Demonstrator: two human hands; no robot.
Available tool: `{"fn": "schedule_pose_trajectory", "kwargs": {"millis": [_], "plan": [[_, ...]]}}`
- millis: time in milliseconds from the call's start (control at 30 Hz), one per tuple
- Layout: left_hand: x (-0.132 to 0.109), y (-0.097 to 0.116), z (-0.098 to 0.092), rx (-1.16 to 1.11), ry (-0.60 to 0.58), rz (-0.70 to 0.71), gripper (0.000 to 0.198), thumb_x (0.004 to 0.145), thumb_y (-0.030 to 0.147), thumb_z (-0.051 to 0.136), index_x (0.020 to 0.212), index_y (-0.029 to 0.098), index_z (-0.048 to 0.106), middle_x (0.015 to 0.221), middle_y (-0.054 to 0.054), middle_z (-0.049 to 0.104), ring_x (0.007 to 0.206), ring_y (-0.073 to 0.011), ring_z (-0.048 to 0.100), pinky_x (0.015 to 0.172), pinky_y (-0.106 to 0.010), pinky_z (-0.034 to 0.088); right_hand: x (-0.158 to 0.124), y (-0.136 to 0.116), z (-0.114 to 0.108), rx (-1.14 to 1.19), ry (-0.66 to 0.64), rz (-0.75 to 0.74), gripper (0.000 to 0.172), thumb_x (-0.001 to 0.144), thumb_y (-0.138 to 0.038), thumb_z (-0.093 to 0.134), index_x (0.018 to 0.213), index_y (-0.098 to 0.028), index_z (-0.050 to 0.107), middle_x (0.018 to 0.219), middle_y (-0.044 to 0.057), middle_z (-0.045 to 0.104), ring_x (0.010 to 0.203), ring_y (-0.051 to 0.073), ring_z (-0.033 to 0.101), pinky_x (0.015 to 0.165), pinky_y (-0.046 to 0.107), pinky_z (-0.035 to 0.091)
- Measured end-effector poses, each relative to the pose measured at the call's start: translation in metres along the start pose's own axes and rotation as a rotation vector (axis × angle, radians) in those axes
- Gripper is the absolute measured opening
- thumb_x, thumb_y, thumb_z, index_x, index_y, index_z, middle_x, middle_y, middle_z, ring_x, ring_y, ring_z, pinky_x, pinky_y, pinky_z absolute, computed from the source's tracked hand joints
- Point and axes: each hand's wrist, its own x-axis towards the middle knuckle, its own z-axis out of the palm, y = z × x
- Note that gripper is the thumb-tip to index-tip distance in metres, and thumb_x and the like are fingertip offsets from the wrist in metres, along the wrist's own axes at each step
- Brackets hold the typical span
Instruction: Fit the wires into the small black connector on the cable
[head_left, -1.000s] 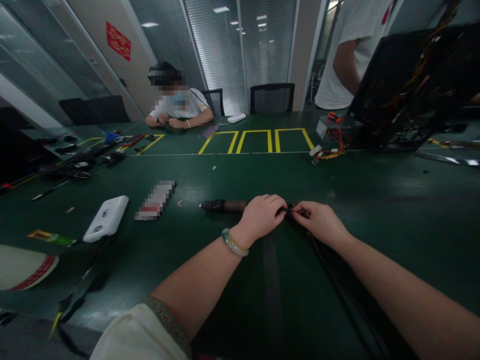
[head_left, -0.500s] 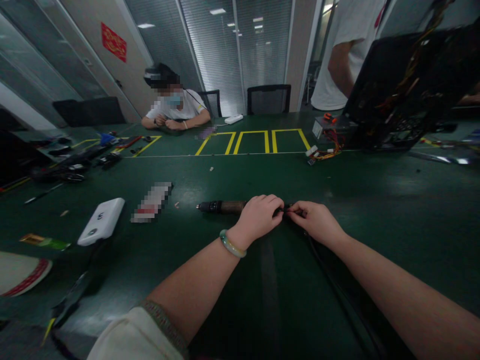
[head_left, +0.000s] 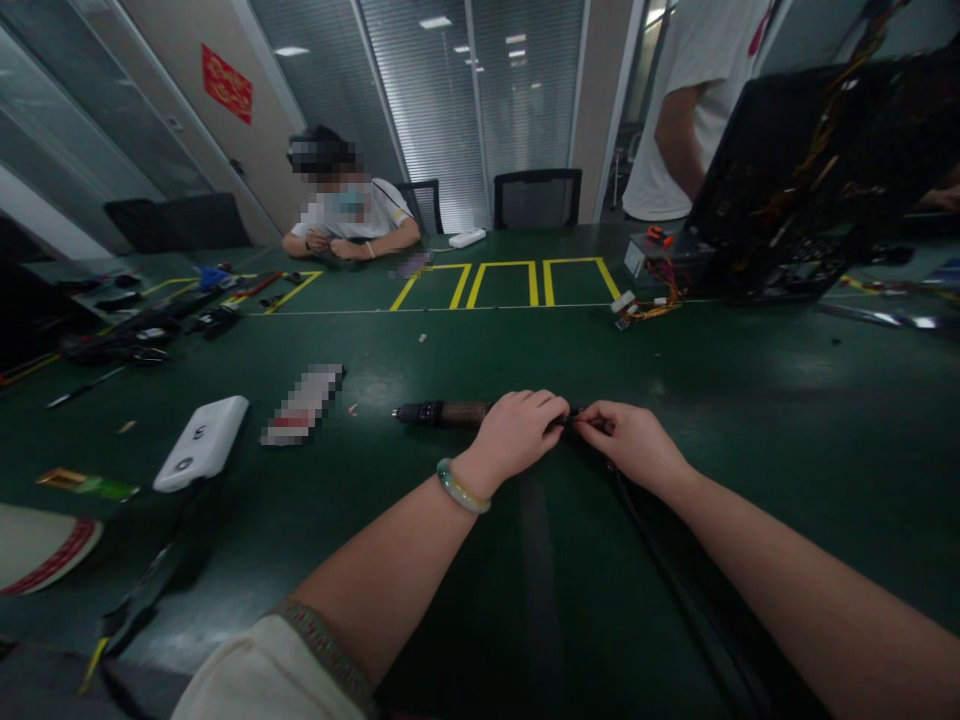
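Observation:
An electric screwdriver [head_left: 461, 414] with a dark tip lies on the green table, pointing left. My left hand [head_left: 521, 425], a bangle on its wrist, is closed around the tool's rear end and hides it. Close beside it, my right hand [head_left: 630, 435] pinches the black cable [head_left: 637, 515] where it meets the back of the screwdriver. Fingers cover the joint, so whether plug and tool are fully joined cannot be seen. From there the cable runs down toward the table's near edge.
Left of the tool lie a blurred packet [head_left: 304, 405], a white power bank [head_left: 201, 443] and a green-and-gold tube [head_left: 88, 484]. A computer chassis [head_left: 795, 180] with loose wires [head_left: 656, 300] stands back right. Across the table sits a masked person [head_left: 352, 215]; another person [head_left: 671, 120] stands at right.

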Motion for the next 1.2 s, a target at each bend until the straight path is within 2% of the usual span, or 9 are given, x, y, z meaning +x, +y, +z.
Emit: {"fn": "schedule_pose_trajectory", "kwargs": {"millis": [400,600,733,900,1200], "plan": [[0.0002,-0.0001,0.0019,-0.011,0.010,-0.008,0.010,0.094,0.025,0.053,0.099,0.020,0.059,0.101,-0.004,0.061,0.093,-0.0195,0.059,0.084,-0.036,0.047,-0.0004,-0.0012,-0.0009,-0.005,-0.009,0.005,0.014,0.087,-0.031,0.059,0.092,-0.026,0.071,0.084,-0.002,0.073,0.071,0.016,0.066,0.060,0.027,0.047],[0.0008,0.0005,0.0012,0.012,0.010,-0.012,0.015,0.095,0.025,0.052,0.108,0.022,0.058,0.104,-0.004,0.062,0.096,-0.0197,0.059,0.085,-0.036,0.046,0.0006,-0.0008,0.0000,-0.015,-0.003,0.005,0.015,0.086,-0.032,0.059,0.092,-0.026,0.072,0.084,-0.001,0.074,0.070,0.017,0.066,0.059,0.027,0.046],[0.0004,-0.0002,0.0011,0.007,0.002,0.002,0.013,0.096,0.027,0.049,0.101,0.020,0.060,0.101,-0.004,0.062,0.094,-0.0196,0.059,0.084,-0.036,0.046,0.0005,0.0004,0.0008,-0.018,-0.002,0.001,0.015,0.086,-0.032,0.059,0.091,-0.026,0.072,0.084,-0.001,0.074,0.070,0.017,0.065,0.060,0.027,0.046],[0.0004,-0.0021,0.0022,-0.005,0.009,0.012,0.014,0.094,0.027,0.055,0.107,0.022,0.058,0.106,-0.003,0.062,0.098,-0.0198,0.058,0.086,-0.035,0.046,0.0005,0.0005,0.0009,-0.018,0.005,-0.006,0.014,0.086,-0.032,0.060,0.091,-0.027,0.071,0.083,-0.002,0.074,0.069,0.016,0.065,0.059,0.026,0.045],[0.0001,-0.0009,0.0025,-0.022,0.009,-0.014,0.009,0.094,0.024,0.052,0.100,0.020,0.057,0.104,-0.004,0.062,0.096,-0.0207,0.059,0.085,-0.037,0.047,-0.0001,-0.0018,-0.0013,-0.007,-0.018,0.011,0.014,0.087,-0.033,0.059,0.092,-0.027,0.071,0.085,-0.002,0.074,0.072,0.017,0.066,0.062,0.028,0.047]]}}
